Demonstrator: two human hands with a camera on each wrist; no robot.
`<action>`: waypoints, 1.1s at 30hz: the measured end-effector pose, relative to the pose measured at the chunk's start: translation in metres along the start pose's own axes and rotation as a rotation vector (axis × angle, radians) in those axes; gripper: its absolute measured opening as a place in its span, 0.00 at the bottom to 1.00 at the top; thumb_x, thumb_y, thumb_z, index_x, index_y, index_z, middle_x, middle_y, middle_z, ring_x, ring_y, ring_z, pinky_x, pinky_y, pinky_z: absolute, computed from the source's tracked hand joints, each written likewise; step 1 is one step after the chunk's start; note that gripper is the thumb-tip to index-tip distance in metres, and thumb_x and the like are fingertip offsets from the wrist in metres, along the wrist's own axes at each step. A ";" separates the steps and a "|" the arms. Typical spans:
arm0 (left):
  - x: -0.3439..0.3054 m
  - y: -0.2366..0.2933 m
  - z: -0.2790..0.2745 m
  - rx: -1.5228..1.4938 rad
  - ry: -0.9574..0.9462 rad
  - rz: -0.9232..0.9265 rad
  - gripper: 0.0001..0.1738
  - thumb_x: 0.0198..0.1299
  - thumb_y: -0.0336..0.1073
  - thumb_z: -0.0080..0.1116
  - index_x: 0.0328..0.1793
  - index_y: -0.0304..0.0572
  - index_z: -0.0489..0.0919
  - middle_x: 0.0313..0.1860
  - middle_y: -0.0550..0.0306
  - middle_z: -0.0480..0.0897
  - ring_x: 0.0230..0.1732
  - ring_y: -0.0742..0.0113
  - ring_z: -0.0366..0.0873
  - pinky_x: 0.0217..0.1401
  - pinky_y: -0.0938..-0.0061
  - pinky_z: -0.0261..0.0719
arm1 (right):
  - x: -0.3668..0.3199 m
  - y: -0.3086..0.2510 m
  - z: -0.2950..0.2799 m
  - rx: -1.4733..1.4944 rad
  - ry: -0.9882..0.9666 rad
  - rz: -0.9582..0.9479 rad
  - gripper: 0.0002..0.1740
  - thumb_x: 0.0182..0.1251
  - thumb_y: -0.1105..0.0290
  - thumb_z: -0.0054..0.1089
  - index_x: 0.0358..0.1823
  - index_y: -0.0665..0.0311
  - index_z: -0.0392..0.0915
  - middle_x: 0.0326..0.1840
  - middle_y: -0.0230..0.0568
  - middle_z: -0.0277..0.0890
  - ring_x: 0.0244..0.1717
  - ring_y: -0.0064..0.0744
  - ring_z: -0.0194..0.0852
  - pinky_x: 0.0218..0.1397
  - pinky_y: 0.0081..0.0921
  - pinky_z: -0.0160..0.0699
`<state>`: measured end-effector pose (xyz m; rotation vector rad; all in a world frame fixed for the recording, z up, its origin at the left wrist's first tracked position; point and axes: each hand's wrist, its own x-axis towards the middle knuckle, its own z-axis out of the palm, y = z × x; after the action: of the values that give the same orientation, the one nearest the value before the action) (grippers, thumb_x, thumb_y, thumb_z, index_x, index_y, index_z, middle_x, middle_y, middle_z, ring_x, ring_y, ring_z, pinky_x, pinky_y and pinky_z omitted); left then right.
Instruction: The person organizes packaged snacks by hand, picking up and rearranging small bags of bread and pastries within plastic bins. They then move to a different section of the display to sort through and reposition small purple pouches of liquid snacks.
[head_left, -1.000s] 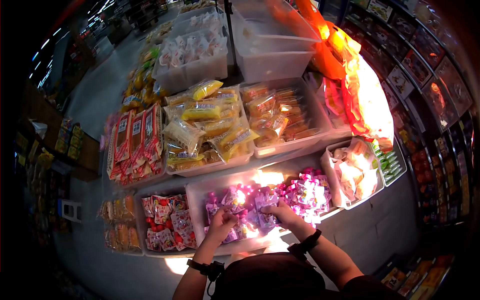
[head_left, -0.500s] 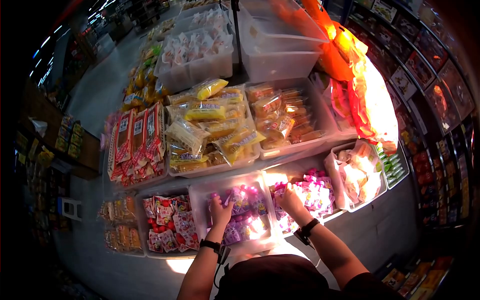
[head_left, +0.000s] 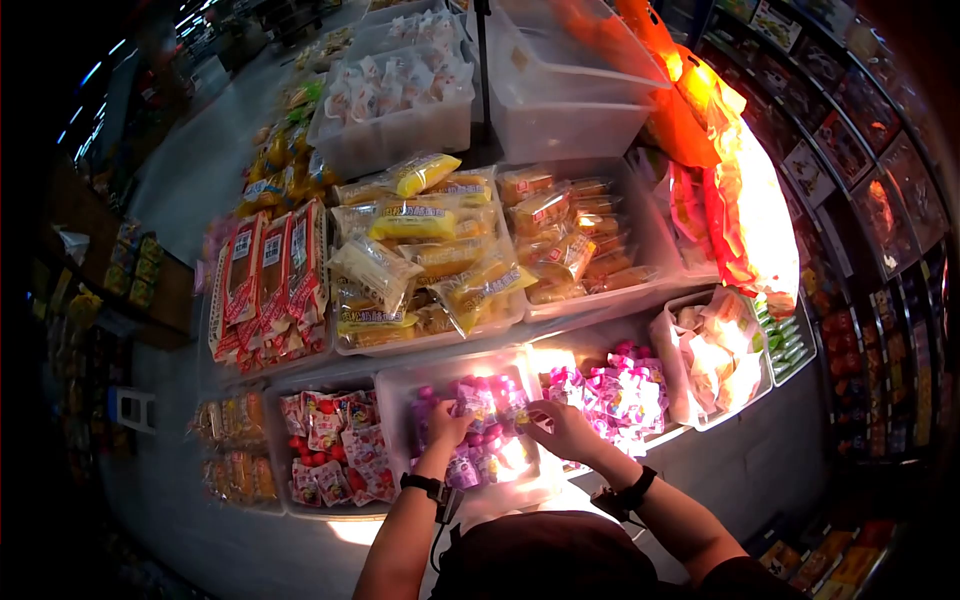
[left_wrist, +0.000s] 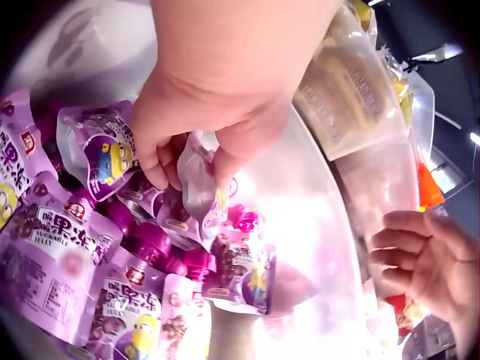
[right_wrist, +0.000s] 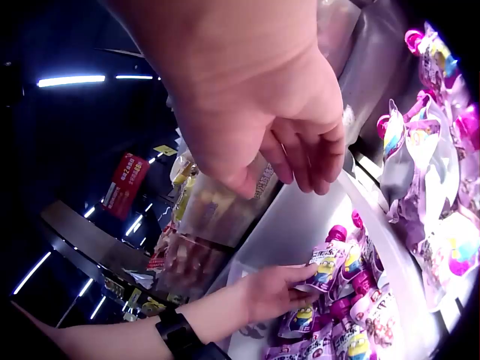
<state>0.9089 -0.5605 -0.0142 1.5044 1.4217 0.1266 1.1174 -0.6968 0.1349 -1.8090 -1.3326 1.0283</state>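
Observation:
Purple suckable-jelly pouches point(left_wrist: 56, 259) with magenta caps fill the left part of a white plastic tub point(left_wrist: 319, 225). My left hand point(head_left: 449, 425) reaches down into this tub. Its thumb and fingers pinch one jelly pouch point(left_wrist: 196, 187), seen edge-on in the left wrist view. Over the tub's right side hovers my right hand point(head_left: 565, 430), its fingers loosely bent and nothing between them in the right wrist view. To the right, past the tub's rim, lies a second heap of purple pouches point(right_wrist: 420, 180), brightly sunlit.
Left of the tub stands a bin of red-and-white pouches point(head_left: 335, 440). Behind are tubs of yellow-wrapped bread point(head_left: 430, 260) and brown packaged cakes point(head_left: 570, 240). A lined bin point(head_left: 715, 350) stands at the right, with an orange bag point(head_left: 740, 190) behind it.
My right hand went from the first tub to the pouches on the right, then came back leftward with nothing in it. My left hand shifted slightly right among the pouches.

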 end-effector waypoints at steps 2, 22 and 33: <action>-0.016 0.009 -0.007 -0.403 -0.144 -0.076 0.27 0.55 0.33 0.70 0.60 0.35 0.74 0.48 0.51 0.83 0.41 0.62 0.83 0.45 0.69 0.82 | 0.005 0.008 0.009 0.188 -0.118 0.140 0.28 0.68 0.65 0.63 0.63 0.74 0.67 0.54 0.53 0.78 0.53 0.34 0.80 0.52 0.28 0.81; -0.041 -0.025 -0.025 0.524 0.321 0.045 0.42 0.47 0.43 0.73 0.62 0.27 0.64 0.56 0.33 0.76 0.55 0.37 0.75 0.57 0.53 0.77 | -0.018 0.034 0.013 1.166 0.032 0.355 0.14 0.67 0.76 0.59 0.53 0.69 0.75 0.49 0.42 0.80 0.48 0.34 0.82 0.57 0.33 0.80; -0.086 0.044 -0.009 -0.515 -0.080 0.147 0.14 0.58 0.31 0.65 0.49 0.34 0.78 0.38 0.54 0.82 0.40 0.69 0.80 0.43 0.74 0.80 | -0.017 0.048 0.035 0.926 -0.176 0.333 0.21 0.71 0.72 0.56 0.63 0.66 0.69 0.53 0.38 0.78 0.51 0.30 0.79 0.57 0.30 0.77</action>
<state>0.9078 -0.6141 0.0667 1.1661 1.1043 0.4799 1.1052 -0.7242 0.0811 -1.2361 -0.4615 1.6564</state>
